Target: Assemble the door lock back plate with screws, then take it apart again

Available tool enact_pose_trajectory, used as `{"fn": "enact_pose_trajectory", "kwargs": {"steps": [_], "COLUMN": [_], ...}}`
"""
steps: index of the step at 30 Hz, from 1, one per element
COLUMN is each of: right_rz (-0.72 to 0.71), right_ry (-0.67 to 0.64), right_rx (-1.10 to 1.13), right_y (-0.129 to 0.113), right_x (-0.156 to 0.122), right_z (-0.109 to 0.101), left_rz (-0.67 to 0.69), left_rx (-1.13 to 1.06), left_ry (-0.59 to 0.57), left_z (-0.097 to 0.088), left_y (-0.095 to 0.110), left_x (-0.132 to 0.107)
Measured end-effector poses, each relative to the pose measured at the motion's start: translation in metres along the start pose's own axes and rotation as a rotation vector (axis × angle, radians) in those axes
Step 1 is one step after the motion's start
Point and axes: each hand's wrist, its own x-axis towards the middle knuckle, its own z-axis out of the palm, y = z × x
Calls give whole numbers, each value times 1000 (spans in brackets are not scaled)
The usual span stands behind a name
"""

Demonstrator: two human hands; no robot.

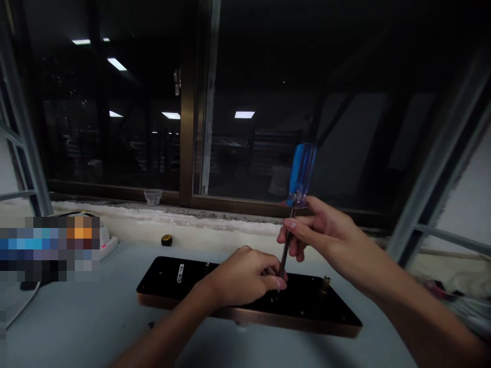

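A screwdriver [303,174] with a clear blue handle stands nearly upright, its tip down at the black panel. My right hand [326,230] holds it by the shaft just below the handle, thumb and fingers closed around the metal. Resting on the panel, my left hand [245,278] pinches the lower shaft near the tip. What the tip meets is hard to make out. The long flat panel [245,313] has a black top, copper-coloured sides and a small white label [180,273]. A brass fitting [326,284] stands up near its right end.
A small black and gold round part [166,240] sits behind the panel on the pale table [95,317]. On the window ledge stands a clear plastic cup [152,197]. A white power strip [109,249] lies at left, and metal frame posts [441,158] flank the table.
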Motion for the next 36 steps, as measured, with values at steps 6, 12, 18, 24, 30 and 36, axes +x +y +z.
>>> {"fn": "enact_pose_trajectory", "kwargs": {"steps": [6, 12, 18, 24, 30, 36], "right_rz": [15, 36, 85, 81, 189, 146], "right_ry": [-30, -68, -94, 74, -284, -74], "right_rx": [6, -8, -40, -268, -41, -367], "right_y": [8, 13, 15, 13, 4, 10], "right_x": [2, 4, 6, 6, 0, 3], "right_z": [2, 5, -1, 1, -6, -4], "left_rz": [2, -25, -66, -124, -32, -144], "left_rx": [37, 65, -15, 42, 81, 142], "left_ry": [-18, -25, -23, 101, 44, 120], "left_z": [2, 6, 10, 16, 18, 20], "left_y": [-7, -18, -15, -5, 0, -1], "left_x": [1, 3, 3, 6, 3, 5]}}
